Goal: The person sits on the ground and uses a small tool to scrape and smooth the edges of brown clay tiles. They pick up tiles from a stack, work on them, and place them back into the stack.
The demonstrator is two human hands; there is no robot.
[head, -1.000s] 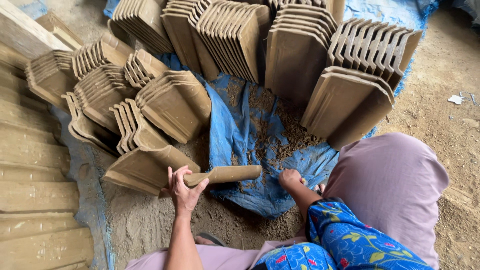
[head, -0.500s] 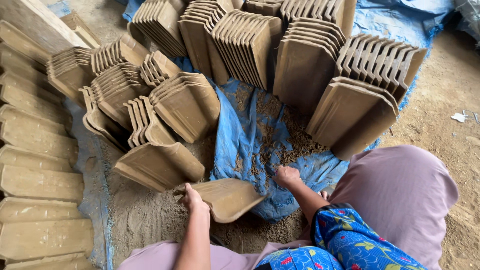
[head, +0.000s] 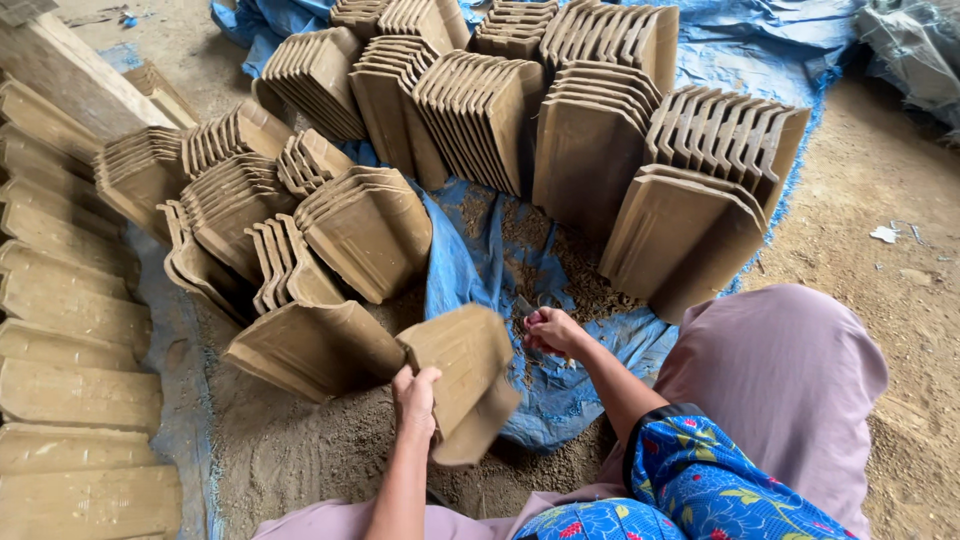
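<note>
My left hand (head: 415, 398) grips the near edge of a brown unfired clay roof tile (head: 462, 378), held tilted above the sandy ground. To its left a similar tile (head: 315, 347) leans against a group of stacked tiles (head: 365, 228). Over the blue tarp (head: 480, 250), my right hand (head: 552, 331) has its fingers curled, pinching at the crumbs of clay scattered there; what it holds is too small to tell. My knee in mauve cloth (head: 780, 380) is at the right.
Several rows of upright clay tiles (head: 590, 140) stand in an arc at the back. Flat clay tiles (head: 70, 390) lie in a row along the left edge. Bare earth floor (head: 880, 250) stretches to the right; a wooden plank (head: 70, 75) lies at top left.
My left hand has turned the tile from nearly flat to tilted up and drawn it closer. My right hand stays on the tarp. The view has shifted a little.
</note>
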